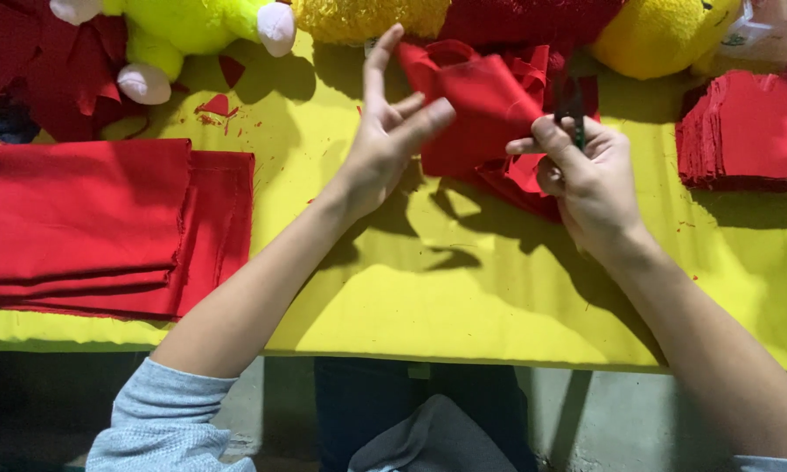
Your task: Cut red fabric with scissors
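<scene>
My left hand [392, 131] is raised over the yellow table [428, 288], thumb and fingers pinching the near edge of a red fabric piece [485, 105] while the index finger points up. My right hand [586, 170] grips dark scissors [572, 103], blades pointing up, against the right side of the same fabric. More red cloth hangs folded under the piece, between the two hands.
Folded red cloth [87, 218] lies at the left. A stack of cut red pieces [748, 131] sits at the right. Yellow-green and yellow plush toys [184, 26] and red scraps [39, 70] line the far edge.
</scene>
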